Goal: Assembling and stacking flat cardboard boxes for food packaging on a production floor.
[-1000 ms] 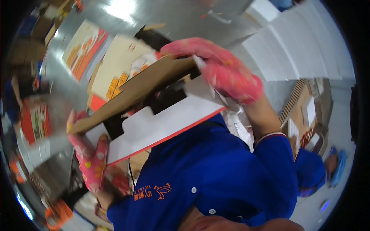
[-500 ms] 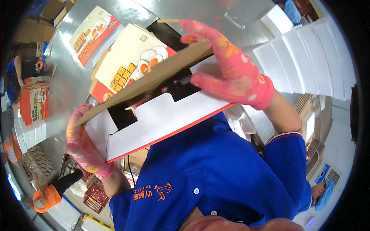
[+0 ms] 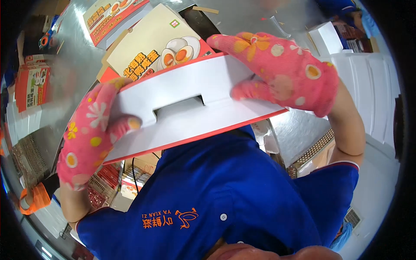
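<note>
A cardboard gift box with red edges is held in front of my chest, its white side facing up. Two white panels meet around a notched slot in the middle. My left hand, in a pink patterned glove, grips the left end with its thumb lying on the white panel. At the other end my right hand, gloved alike, has its thumb on the white surface and its fingers over the far edge. Just beyond lies a cream and red printed box showing cut eggs, partly covered by the held box.
Another printed box lies farther back on the metal table. Stacked white sheets or boxes stand at the right. Red printed cartons are at the far left, and a red crate sits low on the left.
The box's top has gone from gaping, with a dark inside showing, to white panels folded across it. My left hand has moved up onto the panel; my right has shifted right and down.
</note>
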Available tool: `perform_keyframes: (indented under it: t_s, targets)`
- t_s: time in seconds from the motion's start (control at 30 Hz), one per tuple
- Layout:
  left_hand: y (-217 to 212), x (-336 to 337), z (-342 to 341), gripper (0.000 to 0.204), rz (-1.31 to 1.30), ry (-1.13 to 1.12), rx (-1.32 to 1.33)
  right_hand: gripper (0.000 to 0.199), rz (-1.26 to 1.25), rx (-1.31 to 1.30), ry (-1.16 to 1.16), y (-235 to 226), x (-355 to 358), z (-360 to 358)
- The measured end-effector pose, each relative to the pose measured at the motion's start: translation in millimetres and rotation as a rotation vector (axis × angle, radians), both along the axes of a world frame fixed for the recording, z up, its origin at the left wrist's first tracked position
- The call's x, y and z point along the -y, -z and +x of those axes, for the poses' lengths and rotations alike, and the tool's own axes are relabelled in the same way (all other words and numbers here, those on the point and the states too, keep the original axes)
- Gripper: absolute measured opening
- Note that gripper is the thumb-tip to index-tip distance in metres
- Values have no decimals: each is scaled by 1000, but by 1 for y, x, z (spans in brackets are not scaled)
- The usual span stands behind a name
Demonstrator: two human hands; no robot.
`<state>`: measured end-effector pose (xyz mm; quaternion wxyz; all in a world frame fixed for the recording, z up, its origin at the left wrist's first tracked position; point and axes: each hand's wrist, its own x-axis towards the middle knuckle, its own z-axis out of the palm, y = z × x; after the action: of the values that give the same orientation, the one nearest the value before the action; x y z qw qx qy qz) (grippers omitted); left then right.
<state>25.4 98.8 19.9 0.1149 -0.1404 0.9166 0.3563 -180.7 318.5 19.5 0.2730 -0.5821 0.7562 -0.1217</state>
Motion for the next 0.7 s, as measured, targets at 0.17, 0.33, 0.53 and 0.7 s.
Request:
perform_keyframes:
  t_s: [0.17, 0.33, 0.53, 0.7]
  targets:
    - [24, 18, 0, 62, -244, -107, -327, 55, -171, -125, 89, 7, 8, -7]
    - [66, 48, 64, 97, 809, -822, -133, 62, -195, 667, 561, 44, -62, -21]
    - [24, 53, 60, 104, 487, -416, -129, 88, -340, 948, 415, 9, -8, -6]
    - [-27, 110, 12, 64, -33, -375, -852, 92, -751, 668, 378, -19, 95, -40]
